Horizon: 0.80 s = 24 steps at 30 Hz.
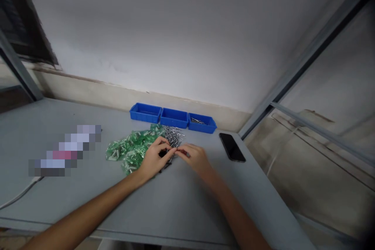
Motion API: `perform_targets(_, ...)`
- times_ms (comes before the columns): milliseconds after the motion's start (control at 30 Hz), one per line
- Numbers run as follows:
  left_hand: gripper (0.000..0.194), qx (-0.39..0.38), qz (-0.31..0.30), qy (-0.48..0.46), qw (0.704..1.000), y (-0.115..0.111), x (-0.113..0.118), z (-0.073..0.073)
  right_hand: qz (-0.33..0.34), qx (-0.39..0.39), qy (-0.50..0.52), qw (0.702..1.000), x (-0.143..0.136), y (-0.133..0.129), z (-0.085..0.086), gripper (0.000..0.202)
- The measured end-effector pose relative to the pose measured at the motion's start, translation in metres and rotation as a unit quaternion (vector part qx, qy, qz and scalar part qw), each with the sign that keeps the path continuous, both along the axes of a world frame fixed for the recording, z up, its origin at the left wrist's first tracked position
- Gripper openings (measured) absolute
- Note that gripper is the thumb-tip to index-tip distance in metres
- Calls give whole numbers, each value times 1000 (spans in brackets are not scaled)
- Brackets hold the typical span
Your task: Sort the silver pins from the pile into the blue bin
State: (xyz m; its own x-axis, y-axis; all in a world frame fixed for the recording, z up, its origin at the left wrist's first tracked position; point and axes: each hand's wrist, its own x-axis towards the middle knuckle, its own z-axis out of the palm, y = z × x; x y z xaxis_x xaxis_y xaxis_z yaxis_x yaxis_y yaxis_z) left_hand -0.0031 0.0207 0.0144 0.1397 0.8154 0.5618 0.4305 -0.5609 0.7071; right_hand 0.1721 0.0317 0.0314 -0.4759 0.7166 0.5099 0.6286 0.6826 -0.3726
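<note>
My left hand (155, 158) is bent over the table, its thumb and fingers curled together. The fingertips of my right hand (195, 158) are pinched and meet my left thumb tip. Whatever lies between them is too small to make out. Behind my fingers is a loose pile of thin silver metal pins or screws (175, 134). Beside and partly under my left hand spreads a heap of green plastic bags (131, 146) with small pale metal pieces inside. Some dark small pieces (168, 165) lie just below my fingertips.
Three blue bins stand in a row by the wall: a left bin (145, 117), a middle bin (174, 122) and a right bin (202, 127) holding silver pieces. A black phone (232, 147) lies at right. A blurred-out object (67, 150) with a white cable (22, 194) lies left.
</note>
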Motion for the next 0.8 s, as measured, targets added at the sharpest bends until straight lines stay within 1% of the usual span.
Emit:
perform_targets(100, 24, -9, 1, -7, 1000, 1, -1, 2, 20, 0, 7, 1000, -1, -5, 1, 18)
perform_targets(200, 25, -16, 1, -14, 1000, 2, -3, 3, 23, 5, 17, 1000, -3, -8, 1, 16)
perform_targets(367, 25, 5, -18, -25, 1000, 3, -7, 6, 31, 5, 54, 998, -7, -6, -5, 16)
perform_targets(500, 18, 23, -36, -31, 999, 4, -9, 6, 0, 3, 95, 995, -7, -2, -9, 17)
perform_targets(633, 18, 39, -47, -37, 997, 7, -9, 5, -40, 2, 97, 994, -4, 1, -10, 15)
perform_targets(700, 19, 44, -48, -33, 997, 7, -9, 5, -37, 6, 93, 995, -4, 1, -12, 14)
perform_targets(800, 18, 43, -51, -18, 998, 8, -9, 3, -15, 13, 90, 996, -4, 1, -17, 14)
